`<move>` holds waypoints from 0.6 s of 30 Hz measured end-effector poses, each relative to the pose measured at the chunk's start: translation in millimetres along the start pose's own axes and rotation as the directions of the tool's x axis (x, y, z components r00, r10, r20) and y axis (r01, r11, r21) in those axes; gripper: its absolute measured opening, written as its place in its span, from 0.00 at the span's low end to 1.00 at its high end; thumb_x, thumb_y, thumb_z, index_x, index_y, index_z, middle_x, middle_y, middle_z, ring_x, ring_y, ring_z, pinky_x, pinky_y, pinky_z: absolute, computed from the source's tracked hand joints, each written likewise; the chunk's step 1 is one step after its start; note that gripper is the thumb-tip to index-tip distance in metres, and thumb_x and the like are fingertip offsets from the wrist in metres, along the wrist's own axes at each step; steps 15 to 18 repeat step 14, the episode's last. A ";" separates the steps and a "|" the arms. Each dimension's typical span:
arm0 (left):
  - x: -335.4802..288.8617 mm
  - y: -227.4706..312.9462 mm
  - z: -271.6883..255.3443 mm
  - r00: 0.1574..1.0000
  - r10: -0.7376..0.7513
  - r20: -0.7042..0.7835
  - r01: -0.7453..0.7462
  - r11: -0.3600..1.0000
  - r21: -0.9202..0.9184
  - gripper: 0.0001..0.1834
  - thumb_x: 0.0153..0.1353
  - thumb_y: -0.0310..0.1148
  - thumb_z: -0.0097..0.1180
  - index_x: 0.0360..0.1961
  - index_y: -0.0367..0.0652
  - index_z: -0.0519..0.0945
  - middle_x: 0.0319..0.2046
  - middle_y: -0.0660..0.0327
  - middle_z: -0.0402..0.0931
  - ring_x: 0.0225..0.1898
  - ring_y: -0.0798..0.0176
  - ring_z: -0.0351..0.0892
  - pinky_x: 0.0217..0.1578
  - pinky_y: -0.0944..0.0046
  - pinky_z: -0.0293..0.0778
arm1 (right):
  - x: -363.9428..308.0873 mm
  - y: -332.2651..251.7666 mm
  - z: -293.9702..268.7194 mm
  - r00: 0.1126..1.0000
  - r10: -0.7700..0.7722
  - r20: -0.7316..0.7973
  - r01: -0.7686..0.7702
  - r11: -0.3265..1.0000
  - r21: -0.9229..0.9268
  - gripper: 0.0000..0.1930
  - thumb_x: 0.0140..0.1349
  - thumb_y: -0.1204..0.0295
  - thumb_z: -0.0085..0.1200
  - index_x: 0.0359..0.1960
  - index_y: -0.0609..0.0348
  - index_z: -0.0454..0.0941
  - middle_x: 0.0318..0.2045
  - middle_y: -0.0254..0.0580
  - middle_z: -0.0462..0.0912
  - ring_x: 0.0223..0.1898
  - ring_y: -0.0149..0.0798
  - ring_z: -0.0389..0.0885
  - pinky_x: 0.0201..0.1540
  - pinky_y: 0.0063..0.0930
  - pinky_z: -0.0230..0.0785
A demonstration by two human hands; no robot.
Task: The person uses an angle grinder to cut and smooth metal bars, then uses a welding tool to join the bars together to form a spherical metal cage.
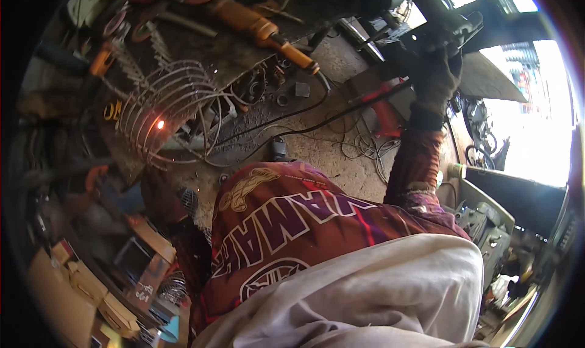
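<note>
My right hand, in a dark work glove, is raised at the upper right and closed around what looks like a welding electrode holder. A thick black cable runs toward that hand. At the left stands a round cage of bent wire rings, with a bright orange glowing spot low on it. My left arm reaches up in dark shadow below the cage. The left hand is too dark for its fingers to show, and I cannot tell whether it touches the wire.
An orange angle grinder lies on the dark metal worktable beyond the cage. A red object and loose thin cable are on the floor. Cardboard boxes crowd the lower left; a grey machine stands at the right.
</note>
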State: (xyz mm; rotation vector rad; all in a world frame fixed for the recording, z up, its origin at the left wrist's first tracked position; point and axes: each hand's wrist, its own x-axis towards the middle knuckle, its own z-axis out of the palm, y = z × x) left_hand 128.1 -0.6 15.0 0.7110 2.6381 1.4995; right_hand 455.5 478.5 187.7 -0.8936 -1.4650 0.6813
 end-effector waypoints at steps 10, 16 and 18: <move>-4.7 10.4 -3.1 1.000 0.006 -0.022 -0.007 0.998 -0.065 0.18 0.71 0.32 0.48 0.56 0.31 0.74 0.53 0.53 0.75 0.53 0.61 0.75 0.54 0.63 0.71 | 54.0 29.2 50.3 0.945 -0.060 -0.322 -0.165 0.762 -0.626 0.28 0.62 0.48 0.54 0.53 0.61 0.71 0.44 0.51 0.82 0.44 0.42 0.82 0.51 0.43 0.74; -8.5 -23.2 -3.1 0.972 -0.231 -0.052 0.192 0.900 -0.392 0.19 0.70 0.33 0.50 0.56 0.31 0.73 0.50 0.55 0.77 0.51 0.62 0.76 0.54 0.65 0.70 | 53.6 26.6 104.9 0.902 0.424 0.084 0.059 0.072 -0.996 0.41 0.54 0.36 0.56 0.64 0.48 0.67 0.62 0.47 0.71 0.59 0.52 0.74 0.59 0.44 0.65; -8.5 -23.2 -3.1 0.972 -0.231 -0.052 0.192 0.900 -0.392 0.19 0.70 0.33 0.50 0.56 0.31 0.73 0.50 0.55 0.77 0.51 0.62 0.76 0.54 0.65 0.70 | 53.6 26.6 104.9 0.902 0.424 0.084 0.059 0.072 -0.996 0.41 0.54 0.36 0.56 0.64 0.48 0.67 0.62 0.47 0.71 0.59 0.52 0.74 0.59 0.44 0.65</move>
